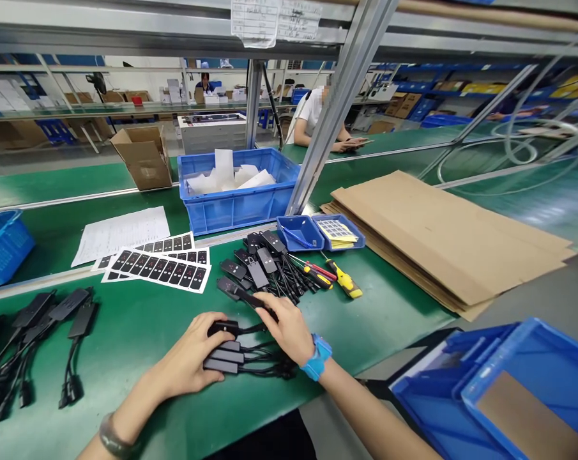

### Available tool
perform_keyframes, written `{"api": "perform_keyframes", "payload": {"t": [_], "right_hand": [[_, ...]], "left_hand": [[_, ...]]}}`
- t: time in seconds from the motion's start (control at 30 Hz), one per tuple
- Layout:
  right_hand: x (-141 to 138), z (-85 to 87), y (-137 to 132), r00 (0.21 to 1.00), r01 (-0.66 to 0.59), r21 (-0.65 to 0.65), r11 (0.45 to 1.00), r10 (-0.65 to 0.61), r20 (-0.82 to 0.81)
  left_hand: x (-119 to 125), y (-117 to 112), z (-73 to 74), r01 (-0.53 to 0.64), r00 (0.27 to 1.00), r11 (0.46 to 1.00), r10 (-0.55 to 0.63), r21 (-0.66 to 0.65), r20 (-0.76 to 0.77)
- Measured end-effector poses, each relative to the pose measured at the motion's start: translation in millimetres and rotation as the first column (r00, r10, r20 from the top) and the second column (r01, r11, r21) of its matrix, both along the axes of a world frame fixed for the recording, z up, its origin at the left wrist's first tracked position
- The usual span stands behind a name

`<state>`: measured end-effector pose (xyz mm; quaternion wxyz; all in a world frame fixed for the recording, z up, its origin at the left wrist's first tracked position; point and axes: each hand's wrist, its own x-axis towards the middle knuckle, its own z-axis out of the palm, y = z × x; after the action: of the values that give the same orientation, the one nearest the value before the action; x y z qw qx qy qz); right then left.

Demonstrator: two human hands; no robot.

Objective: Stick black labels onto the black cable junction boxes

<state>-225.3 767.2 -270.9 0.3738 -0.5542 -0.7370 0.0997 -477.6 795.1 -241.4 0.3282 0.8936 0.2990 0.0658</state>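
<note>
My left hand (190, 358) curls around a short row of black boxes with cables (223, 366) on the green bench, thumb and fingers at their ends. My right hand (289, 327), with a blue band at the wrist, grips another black box with cable (243, 295) from above; its fingers hide part of it. Just beyond lies a heap of similar black cable boxes (257, 271). More of these cabled boxes (82, 319) lie to the left, their plugs toward me. Sheets of black labels (157, 269) rest behind my left hand.
Screwdrivers (343, 279) lie beside the heap, near small blue trays (301, 234). Behind stands a large blue bin (238, 209) next to a metal post (339, 102). Flat cardboard (442, 236) covers the right side, with a blue crate (504, 390) below. A person (312, 118) sits across the bench.
</note>
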Motion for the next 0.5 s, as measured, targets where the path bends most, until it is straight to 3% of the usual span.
{"api": "perform_keyframes", "payload": {"t": [0.13,0.23,0.3,0.37,0.43,0.5], "right_hand": [[-1,-9.3,0,0.978,-0.201,0.099,0.975,0.195,0.068],[-3,-11.8,2,0.928,-0.367,-0.026,0.93,0.368,0.063],[-3,-7.2,7,0.952,-0.288,-0.097,0.953,0.296,0.081],[-3,-0.9,17,0.981,-0.051,-0.119,0.992,0.072,0.178],[-2,2.7,28,0.944,0.156,-0.138,0.978,-0.106,0.313],[0,3.0,37,0.907,0.224,-0.194,0.955,-0.132,0.4]], "left_hand": [[-5,-4,-10.0,-0.01,1.0,0.998,0.009,0.062,0.008],[-4,-1,-19.8,0.01,1.0,0.989,-0.006,0.145,-0.027],[-3,2,-23.8,0.04,0.998,0.989,-0.032,0.144,-0.055],[-1,4,-25.5,0.049,0.997,0.991,-0.04,0.126,-0.068],[-1,4,-25.4,0.049,0.997,0.991,-0.04,0.126,-0.071],[-1,3,-24.3,0.059,0.996,0.989,-0.05,0.135,-0.074]]}}
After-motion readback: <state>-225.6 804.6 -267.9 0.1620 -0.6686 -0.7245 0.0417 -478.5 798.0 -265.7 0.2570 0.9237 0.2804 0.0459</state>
